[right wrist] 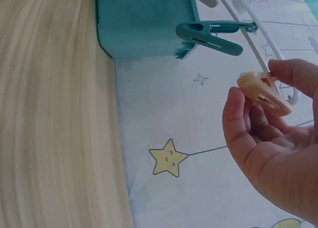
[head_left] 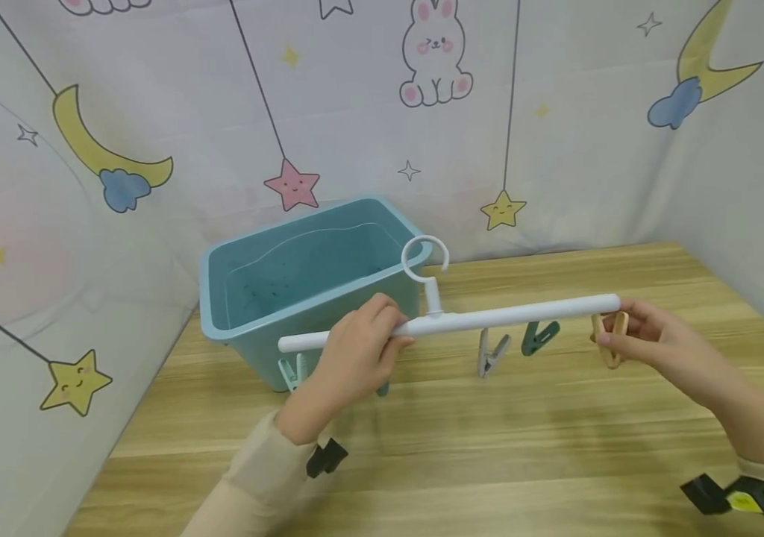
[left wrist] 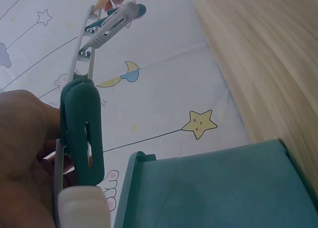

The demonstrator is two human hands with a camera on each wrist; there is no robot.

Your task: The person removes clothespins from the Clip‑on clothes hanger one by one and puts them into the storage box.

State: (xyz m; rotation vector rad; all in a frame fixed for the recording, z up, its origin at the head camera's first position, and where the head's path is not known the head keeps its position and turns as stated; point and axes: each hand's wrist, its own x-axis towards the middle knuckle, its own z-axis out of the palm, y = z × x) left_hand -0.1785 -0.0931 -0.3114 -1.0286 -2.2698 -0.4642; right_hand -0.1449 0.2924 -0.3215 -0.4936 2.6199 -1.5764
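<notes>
A white clip hanger (head_left: pixel 523 315) with a hook on top is held above the table, tilted slightly up to the right. My left hand (head_left: pixel 358 347) grips its bar left of the hook. At the right end, my right hand (head_left: pixel 667 339) pinches a tan clothespin (right wrist: pixel 263 93) between thumb and fingers. Along the bar hang a grey clothespin (head_left: pixel 492 354), a dark green clothespin (head_left: pixel 538 339) and a pale green clothespin (head_left: pixel 292 373) at the left end. Another dark green clothespin (left wrist: pixel 79 133) is beside my left hand, mostly hidden by it in the head view.
Behind the hanger's left half stands a blue-green plastic bin (head_left: pixel 254 328) with small dark specks inside. It stands on a wood-grain table (head_left: pixel 489 462). A white cloth (head_left: pixel 355 112) printed with stars, moons and a rabbit hangs behind and at the sides.
</notes>
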